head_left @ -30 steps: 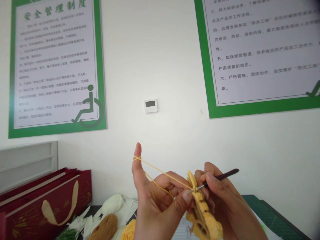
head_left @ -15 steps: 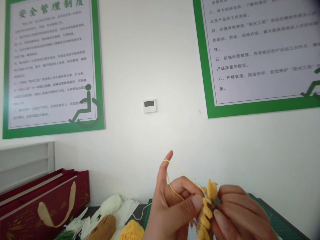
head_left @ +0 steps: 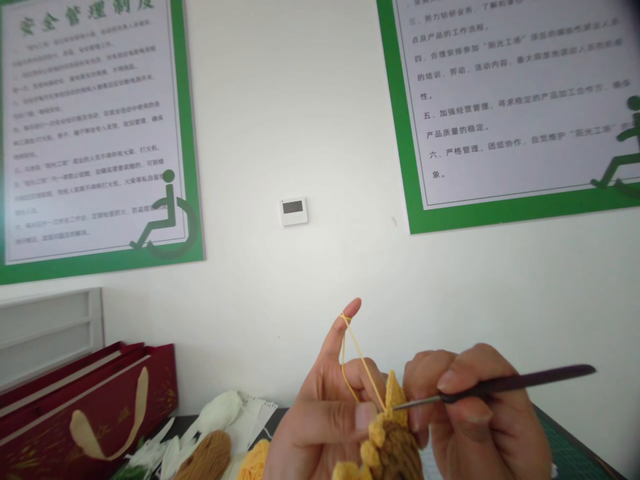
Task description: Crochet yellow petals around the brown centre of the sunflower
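My left hand (head_left: 325,413) is closed on a crocheted piece (head_left: 400,447), brown in the middle with yellow petal-like edging. Yellow yarn (head_left: 365,357) loops round the raised index finger and runs down to the edging. Between the thumb and fingers of my right hand (head_left: 480,413) is a crochet hook (head_left: 520,381) with a dark handle. Its metal shaft points left, and the tip meets the yellow stitches beside my left thumb. The lower part of the piece is cut off by the frame.
Balls of yellow yarn (head_left: 254,460) and brown yarn (head_left: 207,457) lie at lower left, near white yarn (head_left: 220,412). Dark red gift bags (head_left: 100,413) stand further left. A green cutting mat (head_left: 565,443) lies at right. Posters and a small thermostat-like panel (head_left: 293,211) are on the wall.
My right hand has turned so the hook's dark handle now shows, pointing right. The crocheted piece has tilted, exposing its brown middle. The view has shifted slightly right.
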Motion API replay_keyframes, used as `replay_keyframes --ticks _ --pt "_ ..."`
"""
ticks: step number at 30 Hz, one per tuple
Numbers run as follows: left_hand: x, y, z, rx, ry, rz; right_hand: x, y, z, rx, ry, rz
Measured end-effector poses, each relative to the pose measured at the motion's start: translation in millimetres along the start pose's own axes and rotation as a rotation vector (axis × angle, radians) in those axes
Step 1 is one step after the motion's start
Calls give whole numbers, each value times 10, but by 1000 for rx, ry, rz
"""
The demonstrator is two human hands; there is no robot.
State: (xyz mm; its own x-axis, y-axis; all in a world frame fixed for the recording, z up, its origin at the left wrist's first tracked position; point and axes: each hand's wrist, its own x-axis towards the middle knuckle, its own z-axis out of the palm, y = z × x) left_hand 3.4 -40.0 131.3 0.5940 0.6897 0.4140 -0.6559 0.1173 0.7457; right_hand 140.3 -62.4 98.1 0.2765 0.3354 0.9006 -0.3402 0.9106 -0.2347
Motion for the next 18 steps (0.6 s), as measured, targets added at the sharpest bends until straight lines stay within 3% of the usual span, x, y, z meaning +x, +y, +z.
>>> replay_keyframes --ticks 18 --pt "-40 1 58 25 -29 51 -18 -28 20 59 -12 144"
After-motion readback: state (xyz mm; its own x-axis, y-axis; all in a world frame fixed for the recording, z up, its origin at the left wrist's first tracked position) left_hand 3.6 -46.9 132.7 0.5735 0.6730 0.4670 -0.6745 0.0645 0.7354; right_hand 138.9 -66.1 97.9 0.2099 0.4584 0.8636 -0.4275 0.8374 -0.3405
